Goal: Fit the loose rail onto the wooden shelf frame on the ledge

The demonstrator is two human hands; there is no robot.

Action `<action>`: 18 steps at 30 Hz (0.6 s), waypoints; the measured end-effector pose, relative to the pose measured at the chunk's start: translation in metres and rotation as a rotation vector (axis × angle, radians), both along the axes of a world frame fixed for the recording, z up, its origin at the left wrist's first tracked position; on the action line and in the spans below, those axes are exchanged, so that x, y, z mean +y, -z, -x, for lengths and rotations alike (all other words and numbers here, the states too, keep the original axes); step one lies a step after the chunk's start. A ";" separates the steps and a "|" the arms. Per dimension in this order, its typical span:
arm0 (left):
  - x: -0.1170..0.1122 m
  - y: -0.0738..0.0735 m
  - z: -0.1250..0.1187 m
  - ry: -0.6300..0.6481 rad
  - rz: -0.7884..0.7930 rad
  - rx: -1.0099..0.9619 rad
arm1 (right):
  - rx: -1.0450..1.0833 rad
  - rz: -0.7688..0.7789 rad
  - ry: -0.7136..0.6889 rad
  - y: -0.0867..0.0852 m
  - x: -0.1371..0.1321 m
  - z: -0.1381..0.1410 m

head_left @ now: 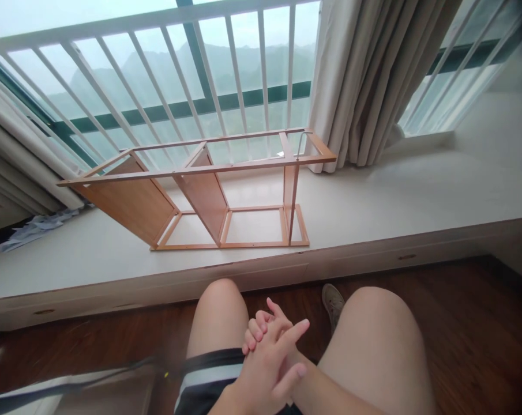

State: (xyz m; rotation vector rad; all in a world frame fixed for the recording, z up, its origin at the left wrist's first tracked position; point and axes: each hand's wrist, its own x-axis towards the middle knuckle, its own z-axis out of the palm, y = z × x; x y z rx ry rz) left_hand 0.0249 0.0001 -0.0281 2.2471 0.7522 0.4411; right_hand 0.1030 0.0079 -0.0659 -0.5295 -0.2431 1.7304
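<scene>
My left hand (267, 357) and my right hand (255, 329) are clasped together between my knees, their fingers interlaced. The left hand lies on top, its thumb and index finger pointing out to the right. Fingertips of the right hand curl over its far left side; the rest of that hand is largely covered. I see no object in either. Beyond my knees, a wooden shelf frame (239, 168) lies on its side on the white window ledge, apart from both hands. Several panels cross between its rails, and a thin bent metal rod (300, 144) is at its right end.
Behind the frame stands a white railing (169, 52) before the window. Grey-beige curtains (364, 75) hang at both sides. The ledge (373, 196) drops to a dark wooden floor (468, 323). A pale box-like thing (109, 395) sits at lower left, and crumpled cloth (36, 227) lies far left.
</scene>
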 end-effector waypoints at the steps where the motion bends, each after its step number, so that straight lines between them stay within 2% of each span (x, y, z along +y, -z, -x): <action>1: 0.000 0.004 -0.002 0.036 0.013 0.011 | 0.098 0.037 -0.043 0.004 0.002 -0.003; 3: 0.000 0.009 -0.005 0.090 0.032 0.023 | 0.204 0.050 -0.092 0.013 0.005 -0.007; 5: 0.002 0.007 -0.009 0.101 0.059 0.022 | 0.245 0.035 -0.093 0.018 0.008 -0.010; 7: 0.005 -0.002 -0.012 0.071 0.133 0.002 | 0.265 0.032 -0.094 0.019 0.011 -0.011; 10: 0.012 -0.019 -0.012 -0.021 0.346 -0.079 | 0.212 0.058 -0.112 0.010 0.013 -0.014; 12: 0.015 -0.026 -0.007 -0.102 0.521 -0.133 | 0.104 0.094 -0.065 -0.001 0.011 -0.017; 14: 0.017 -0.027 0.000 -0.165 0.714 -0.141 | -0.059 0.071 0.012 -0.013 0.007 -0.021; 18: 0.011 -0.019 0.013 -0.167 1.102 -0.034 | -0.432 -0.153 0.126 -0.025 -0.004 -0.028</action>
